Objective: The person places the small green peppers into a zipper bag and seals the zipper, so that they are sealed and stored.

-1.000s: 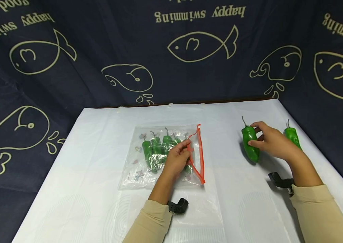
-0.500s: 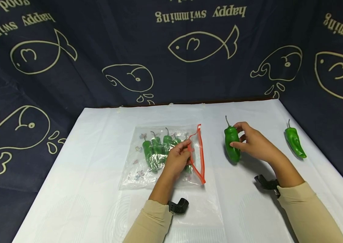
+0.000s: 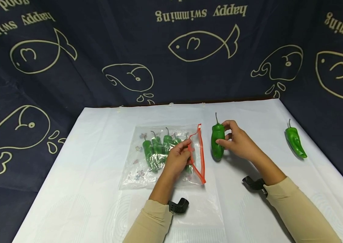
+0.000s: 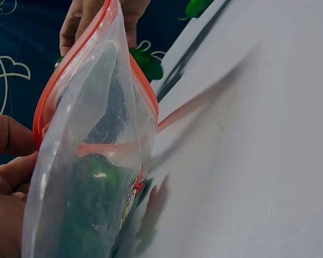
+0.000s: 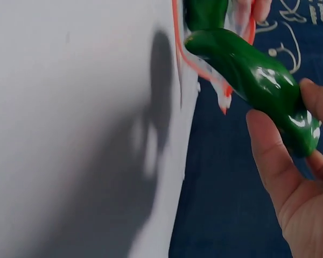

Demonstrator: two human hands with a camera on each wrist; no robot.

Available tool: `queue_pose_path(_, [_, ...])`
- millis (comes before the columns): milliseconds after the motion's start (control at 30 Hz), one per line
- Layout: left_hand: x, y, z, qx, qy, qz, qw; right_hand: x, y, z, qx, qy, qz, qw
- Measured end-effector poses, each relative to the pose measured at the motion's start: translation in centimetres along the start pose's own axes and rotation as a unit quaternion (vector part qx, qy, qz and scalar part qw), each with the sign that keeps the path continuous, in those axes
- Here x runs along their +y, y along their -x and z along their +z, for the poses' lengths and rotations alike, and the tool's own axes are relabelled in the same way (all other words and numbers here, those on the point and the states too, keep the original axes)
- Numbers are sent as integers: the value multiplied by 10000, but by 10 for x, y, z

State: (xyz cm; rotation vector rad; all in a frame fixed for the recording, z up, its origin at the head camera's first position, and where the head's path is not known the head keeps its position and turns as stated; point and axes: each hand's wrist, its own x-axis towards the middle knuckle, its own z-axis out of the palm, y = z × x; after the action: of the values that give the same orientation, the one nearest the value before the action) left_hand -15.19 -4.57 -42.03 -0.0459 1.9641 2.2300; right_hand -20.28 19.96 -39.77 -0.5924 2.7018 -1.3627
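A clear zip bag [image 3: 130,168] with a red-orange zip edge lies on the table, holding several green peppers [image 3: 148,153]. My left hand [image 3: 177,157] pinches the upper edge of its mouth, and in the left wrist view the bag's opening [image 4: 105,107] gapes. Just right of that mouth, my right hand [image 3: 239,140] grips a green pepper [image 3: 217,143] between thumb and fingers, its stem pointing away from me. The right wrist view shows this pepper [image 5: 264,75] with its tip overlapping the red rim of the bag.
Another green pepper [image 3: 295,143] lies near the table's right edge. White sheeting covers the table [image 3: 98,135]. Behind it and at both sides hangs a dark blue cloth [image 3: 128,33] printed with fish and whales.
My right hand has carried its pepper leftward, from near the other loose pepper to beside the bag's mouth. My left hand and the bag have stayed in place.
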Motion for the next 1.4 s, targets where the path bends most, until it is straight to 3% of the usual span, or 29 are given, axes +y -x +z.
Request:
queue_pose_path(200, [-15, -10, -2, 59, 95, 45, 9999, -6, -6, 17, -18, -868, 307, 9957])
queue_pose_path(600, [-15, -8, -1, 103, 70, 63, 9999, -6, -10, 46, -620, -1834, 914, 9768])
queue_pose_path(900, [-15, -7, -2, 76, 89, 63, 9999, -11, -8, 55, -916, -1702, 977, 9763])
queue_pose_path(1200, [-15, -7, -2, 37, 78, 205, 9998, -13, -5, 50, -926, -811, 915, 9882])
queue_pose_path(1400, [-16, -8, -2, 17, 127, 217, 9997, -14, -1, 50, -1002, -1530, 1011, 9779])
